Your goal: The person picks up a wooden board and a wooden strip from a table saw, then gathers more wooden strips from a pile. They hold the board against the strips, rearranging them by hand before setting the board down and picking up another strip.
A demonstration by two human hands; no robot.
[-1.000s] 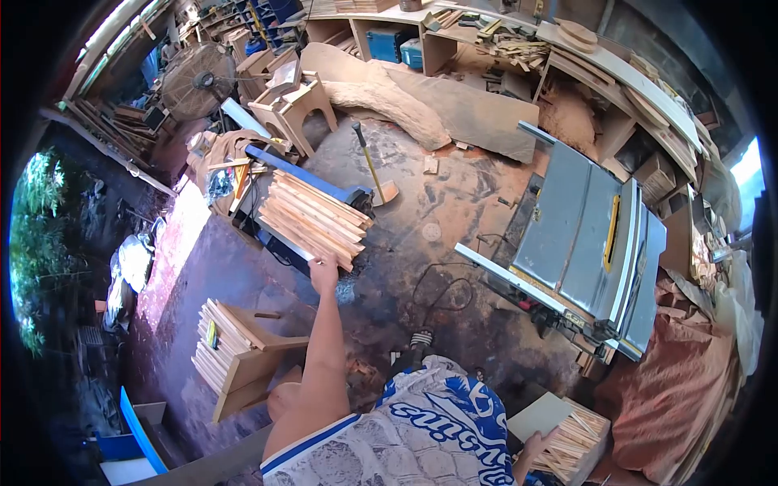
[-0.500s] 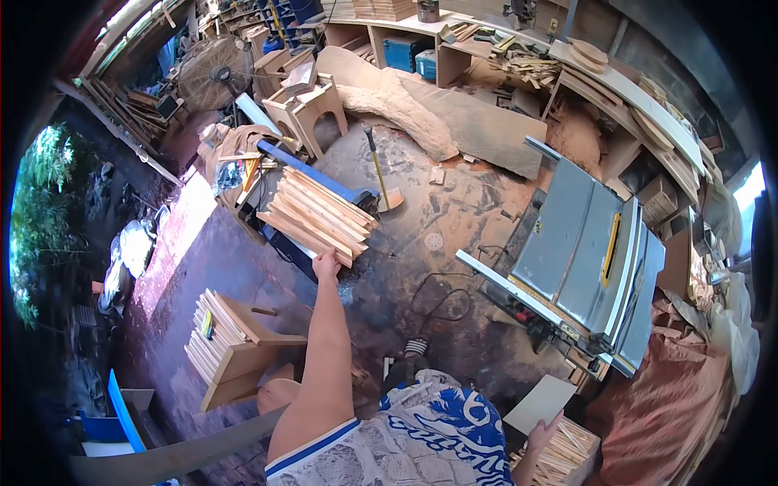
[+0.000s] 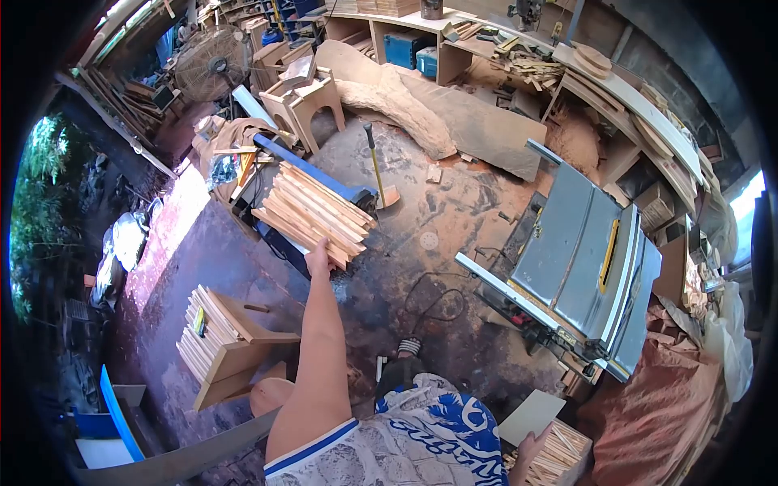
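Overhead, the view takes in a workshop floor, with the left hand point(image 3: 318, 261) at the near edge of a stack of wood strips point(image 3: 312, 212). That stack lies on a machine with a long blue bar point(image 3: 301, 164). The thumb is up against the strips; whether the fingers close on one, I cannot tell. The right hand point(image 3: 531, 447) is at a pale board point(image 3: 531, 415), beside a second pile of strips point(image 3: 566, 455); its grip is partly hidden, so I cannot tell that either.

Along the back runs a wooden shelf unit point(image 3: 448, 65) split into compartments. One holds two blue cases, a larger case point(image 3: 403, 49) and a smaller case point(image 3: 426, 62) side by side; the compartment to their left holds some boards point(image 3: 359, 40). A canister point(image 3: 431, 10) stands on top, its contents not visible. Farther right, a heap of sawdust point(image 3: 574, 136) fills an open bay under the bench. At lower left, a third bundle of strips point(image 3: 204, 344) rests against a slotted wooden piece point(image 3: 243, 314), a small yellow-green object point(image 3: 199, 321) on top.
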